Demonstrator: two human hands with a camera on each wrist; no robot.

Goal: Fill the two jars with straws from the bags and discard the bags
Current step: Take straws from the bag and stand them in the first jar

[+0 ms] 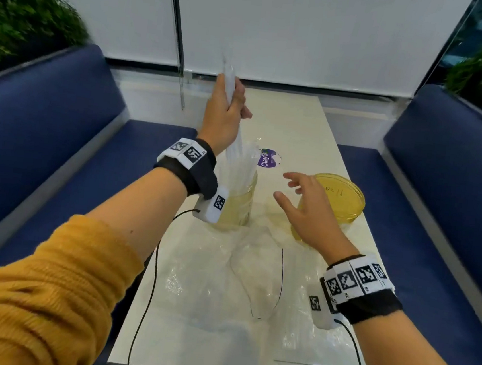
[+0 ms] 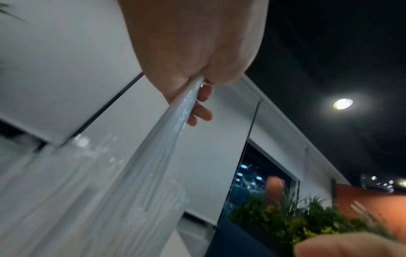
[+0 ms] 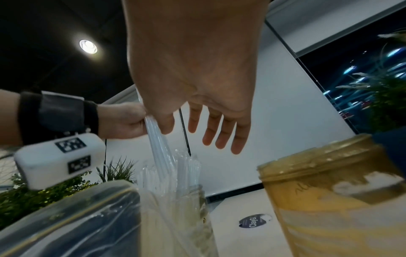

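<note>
On the tabletop (image 1: 299,123) lie crumpled clear bags (image 1: 224,275), limp and slippery, best pinched at an edge. Two yellowish jars stand behind: the left jar (image 1: 239,203) holds straws, the right jar (image 1: 342,202) looks empty. The left hand (image 1: 226,112) clenches a light, bendy bundle of straws (image 1: 239,146) mid-length above the left jar; the right hand (image 1: 308,207) hovers released.

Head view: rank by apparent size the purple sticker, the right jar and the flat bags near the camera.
1. Flat bags, though nearness inflates them.
2. Right jar.
3. Purple sticker.
</note>
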